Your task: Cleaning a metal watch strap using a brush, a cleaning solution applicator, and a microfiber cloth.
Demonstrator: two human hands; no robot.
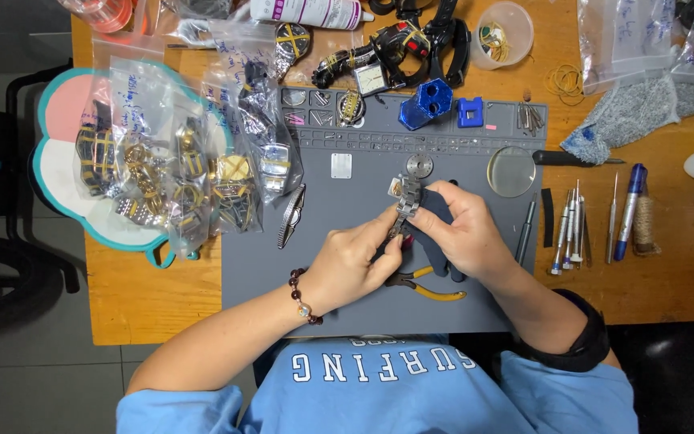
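With yellow-handled pliers [431, 288] lying just beneath and a magnifying lens [511, 171] nearby, a metal watch bracelet [406, 202] is being pinched between the left hand [349, 265] and right hand [463, 233], a dark cloth [437, 210] being gripped too.

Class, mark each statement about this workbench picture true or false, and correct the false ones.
1. Both hands hold a metal watch band. True.
2. The pliers have red handles. False: they are yellow.
3. The round lens lies on the grey mat. True.
4. The left hand wears no jewellery. False: a bead bracelet circles its wrist.
5. The screwdrivers lie left of the mat. False: they lie to its right, beyond the right hand.
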